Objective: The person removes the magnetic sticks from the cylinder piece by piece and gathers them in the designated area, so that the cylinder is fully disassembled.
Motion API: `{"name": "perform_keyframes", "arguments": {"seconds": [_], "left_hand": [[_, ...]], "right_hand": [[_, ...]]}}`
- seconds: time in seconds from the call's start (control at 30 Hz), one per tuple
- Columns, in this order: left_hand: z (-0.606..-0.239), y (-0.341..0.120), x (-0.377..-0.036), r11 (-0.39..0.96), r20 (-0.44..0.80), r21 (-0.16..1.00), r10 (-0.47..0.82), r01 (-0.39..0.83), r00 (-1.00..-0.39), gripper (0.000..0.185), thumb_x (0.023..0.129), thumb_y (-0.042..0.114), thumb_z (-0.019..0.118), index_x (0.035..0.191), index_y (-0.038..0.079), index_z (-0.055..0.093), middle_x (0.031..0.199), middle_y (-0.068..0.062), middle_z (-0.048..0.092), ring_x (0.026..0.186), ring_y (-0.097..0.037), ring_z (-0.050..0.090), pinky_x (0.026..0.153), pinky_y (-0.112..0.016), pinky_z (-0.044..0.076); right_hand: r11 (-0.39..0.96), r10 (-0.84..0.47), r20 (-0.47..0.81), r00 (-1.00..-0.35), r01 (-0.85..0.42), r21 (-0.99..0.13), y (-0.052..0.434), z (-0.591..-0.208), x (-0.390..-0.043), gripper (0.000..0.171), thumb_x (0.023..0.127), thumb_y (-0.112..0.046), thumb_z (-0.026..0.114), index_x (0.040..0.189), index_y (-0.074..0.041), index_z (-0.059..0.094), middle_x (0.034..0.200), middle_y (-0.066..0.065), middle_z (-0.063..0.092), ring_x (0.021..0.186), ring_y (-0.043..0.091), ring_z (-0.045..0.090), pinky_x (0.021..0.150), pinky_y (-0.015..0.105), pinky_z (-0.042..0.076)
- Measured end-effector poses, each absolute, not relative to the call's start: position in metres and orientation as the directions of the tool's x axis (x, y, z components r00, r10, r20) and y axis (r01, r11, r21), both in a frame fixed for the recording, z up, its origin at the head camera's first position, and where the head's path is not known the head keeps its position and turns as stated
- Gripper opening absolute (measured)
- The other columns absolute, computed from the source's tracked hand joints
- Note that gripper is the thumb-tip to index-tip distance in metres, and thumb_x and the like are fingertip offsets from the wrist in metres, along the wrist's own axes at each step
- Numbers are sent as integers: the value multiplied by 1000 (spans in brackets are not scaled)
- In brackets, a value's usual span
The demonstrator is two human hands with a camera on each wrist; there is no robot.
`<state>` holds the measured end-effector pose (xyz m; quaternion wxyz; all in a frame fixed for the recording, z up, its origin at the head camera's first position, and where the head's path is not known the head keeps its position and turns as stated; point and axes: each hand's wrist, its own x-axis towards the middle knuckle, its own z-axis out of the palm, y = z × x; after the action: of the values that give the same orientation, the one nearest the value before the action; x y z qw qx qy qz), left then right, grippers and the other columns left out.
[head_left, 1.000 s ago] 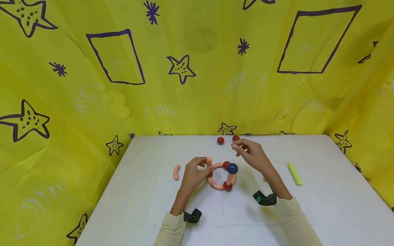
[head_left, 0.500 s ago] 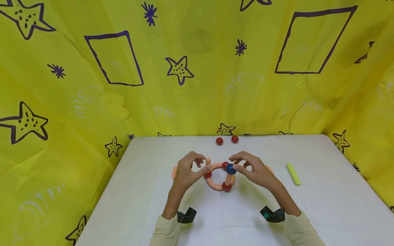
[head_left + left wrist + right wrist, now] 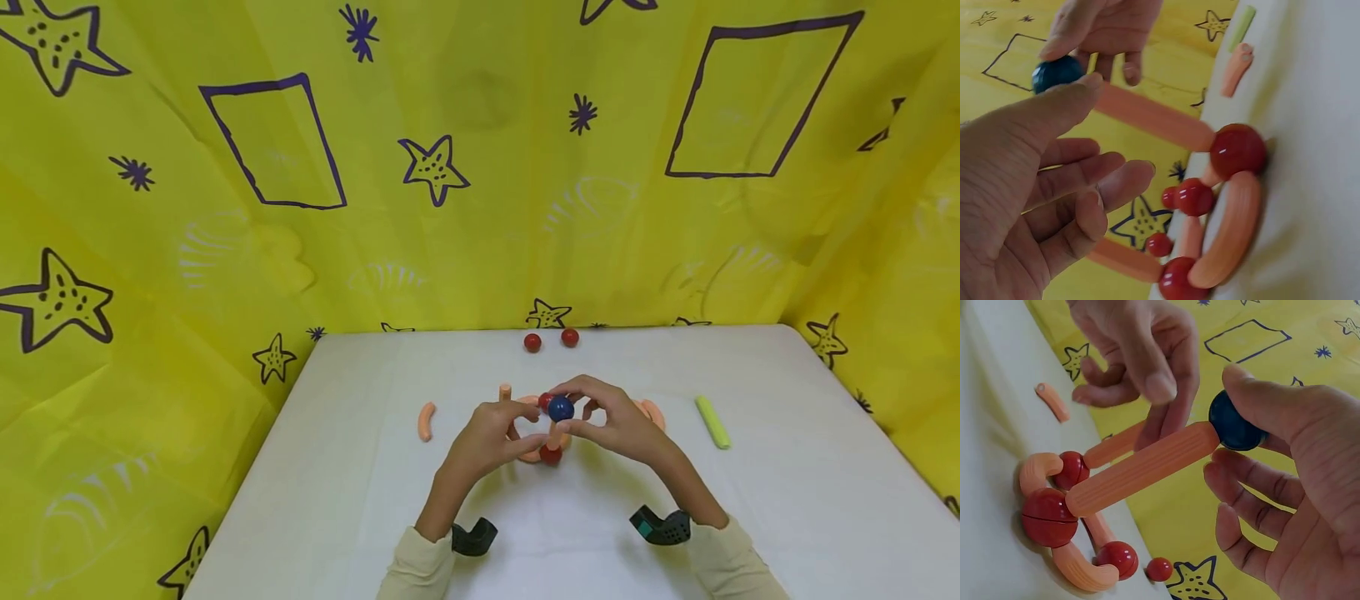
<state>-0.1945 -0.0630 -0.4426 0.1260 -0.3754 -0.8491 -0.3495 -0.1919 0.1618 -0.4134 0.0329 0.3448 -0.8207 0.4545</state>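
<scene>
Right hand (image 3: 617,423) pinches blue ball (image 3: 1235,422); left hand (image 3: 483,435) loose near its rod (image 3: 1144,469). Sideways tug could unseat rod's base.

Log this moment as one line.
right hand: pinches blue ball atop salmon rod | left hand: beside rod, contact unclear | rod base: on red ball | green stick: lies apart on table

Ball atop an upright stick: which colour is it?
The ball is dark blue, clearest from the right wrist.

White table (image 3: 337,517) bears red balls (image 3: 551,455), orange pieces (image 3: 426,422), a green stick (image 3: 712,422).
</scene>
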Motion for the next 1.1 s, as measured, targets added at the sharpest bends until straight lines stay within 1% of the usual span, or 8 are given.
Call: {"name": "perform_keyframes", "arguments": {"seconds": [0.07,0.2,0.3,0.4,0.57,0.7,0.93,1.1], "left_hand": [[-448,-58,-195,482,460,508,548,714,-698,29,80,30,67,99,9,65,90,-3,67,51,5,48,50,-8,39],[-459,-49,-197,491,464,513,532,704,-708,22,83,30,64,97,13,65,89,3,65,55,1,53,52,-7,39],[-466,-44,-199,487,476,520,517,702,-711,20,83,31,64,96,16,64,87,6,61,56,-2,52,51,-7,38],[-469,-41,-198,483,495,521,501,704,-710,19,82,31,64,93,16,64,83,5,60,52,1,47,49,-7,37],[-469,-39,-196,500,525,491,484,714,-700,13,82,26,65,87,15,62,78,4,61,50,3,42,48,-7,35],[-469,-38,-194,515,527,485,473,707,-706,13,83,26,64,83,13,61,76,3,61,51,2,42,47,-7,35],[-469,-36,-192,532,502,506,459,679,-733,15,84,30,63,82,14,61,76,6,59,49,4,40,46,-7,34],[-470,-34,-191,557,485,502,452,662,-748,17,85,32,61,82,16,58,77,5,58,52,3,41,47,-7,34]], "right_hand": [[347,-535,380,-755,-606,-715,163,-420,-197,37,81,-21,67,116,-18,55,109,-8,57,92,10,53,69,28,46],[331,-539,388,-747,-612,-718,161,-425,-200,37,81,-24,67,116,-19,56,108,-8,58,91,9,54,68,26,47],[324,-539,385,-749,-607,-726,158,-418,-196,36,80,-21,68,115,-20,57,106,-7,60,90,10,55,68,27,47],[327,-533,384,-754,-602,-728,155,-410,-192,36,79,-18,69,114,-20,58,106,-5,61,91,11,55,68,29,47],[324,-538,391,-746,-612,-721,157,-421,-199,37,80,-22,68,115,-15,58,106,-8,59,92,9,55,69,28,47],[303,-534,419,-734,-629,-716,157,-425,-201,38,80,-22,68,115,-11,58,105,-8,60,91,10,56,68,27,48],[287,-508,457,-730,-644,-710,157,-426,-200,38,77,-19,71,113,-13,59,104,-7,60,88,10,57,65,27,48],[307,-517,455,-725,-653,-693,159,-426,-200,40,77,-21,70,114,-12,58,105,-8,59,90,9,57,66,26,49]]}}
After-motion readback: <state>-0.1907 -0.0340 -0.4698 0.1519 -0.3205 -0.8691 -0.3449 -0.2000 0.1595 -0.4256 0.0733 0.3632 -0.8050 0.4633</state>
